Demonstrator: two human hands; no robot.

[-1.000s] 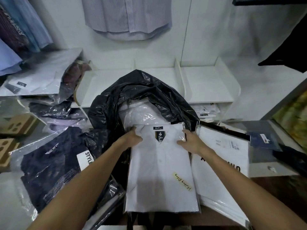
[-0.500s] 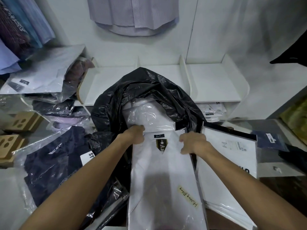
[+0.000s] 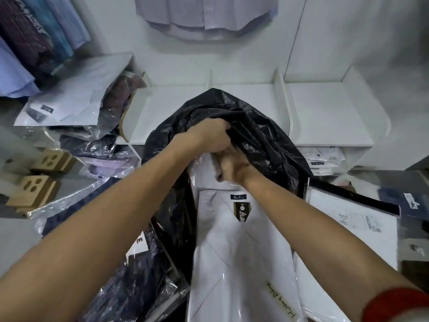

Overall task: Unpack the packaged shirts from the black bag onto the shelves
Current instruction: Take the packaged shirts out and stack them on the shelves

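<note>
At the mouth of the black bag (image 3: 262,135), the left hand (image 3: 210,135) gripped the plastic rim, apparently holding it open, while the right hand (image 3: 232,166) reached inside, its grasp hidden, above the white packaged shirt (image 3: 241,249) lying short of the bare shelves (image 3: 325,117).

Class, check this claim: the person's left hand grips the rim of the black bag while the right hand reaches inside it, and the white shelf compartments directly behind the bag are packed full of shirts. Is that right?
Not quite. The head view shows the left hand gripping the black bag and the right hand reaching inside, but the white shelf compartments directly behind it are bare, not packed with shirts.
</note>
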